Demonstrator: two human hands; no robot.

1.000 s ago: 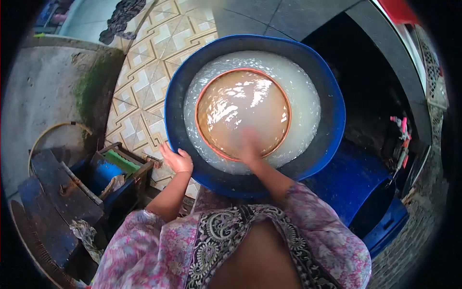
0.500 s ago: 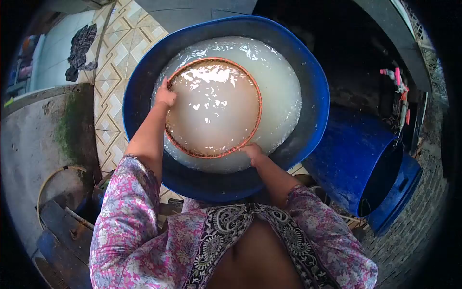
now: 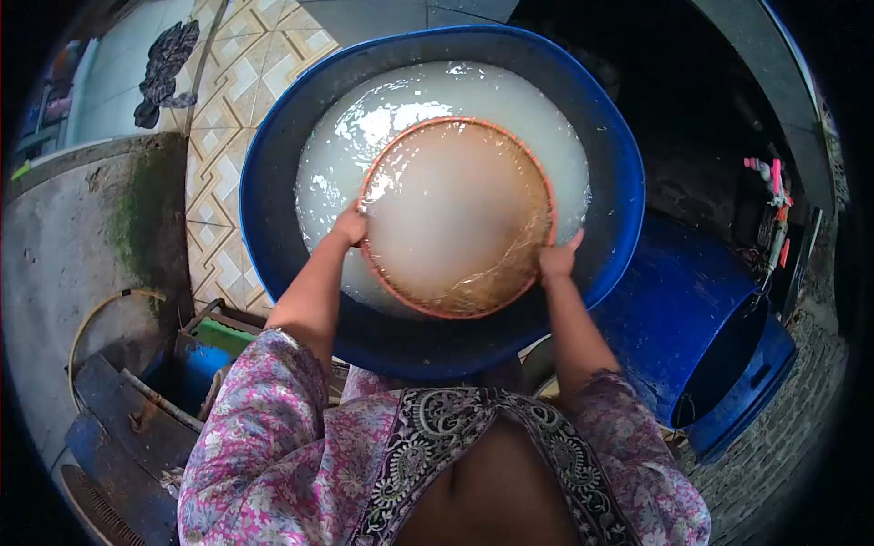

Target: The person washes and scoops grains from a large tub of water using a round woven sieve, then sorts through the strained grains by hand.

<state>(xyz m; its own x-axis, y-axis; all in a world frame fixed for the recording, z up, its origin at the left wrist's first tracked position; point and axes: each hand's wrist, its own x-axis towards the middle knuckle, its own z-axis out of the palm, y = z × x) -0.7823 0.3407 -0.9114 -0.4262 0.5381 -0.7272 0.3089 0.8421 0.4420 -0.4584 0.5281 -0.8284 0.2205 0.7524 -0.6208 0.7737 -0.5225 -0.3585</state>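
Nearest to the camera, the loose flowered sleeves (image 3: 259,446) could become wet if the arms reach lower. Further on, the left hand (image 3: 351,225) has its fingers bent over the left side of the round basket (image 3: 475,295), and they seem clamped on its orange rim. The right hand (image 3: 558,258) touches the opposite side, with its thumb apart and pointing outward; its other fingers are hidden, so I cannot tell how firmly they grip. Because the rim is wet, this side could slip, and the basket would tilt and lose whatever lies inside, which the cloudy water (image 3: 539,116) does not let me see. The basket lies within the blue tub (image 3: 617,187), low in this water, and a quick push could send a wave over the tub's edge. Beyond, to the right, a blue barrel (image 3: 660,314) lies on its side, with pink fittings (image 3: 777,175) near it, and at far left is a dark cloth (image 3: 167,68). About brands, labels or writing, I can read none on any of these things
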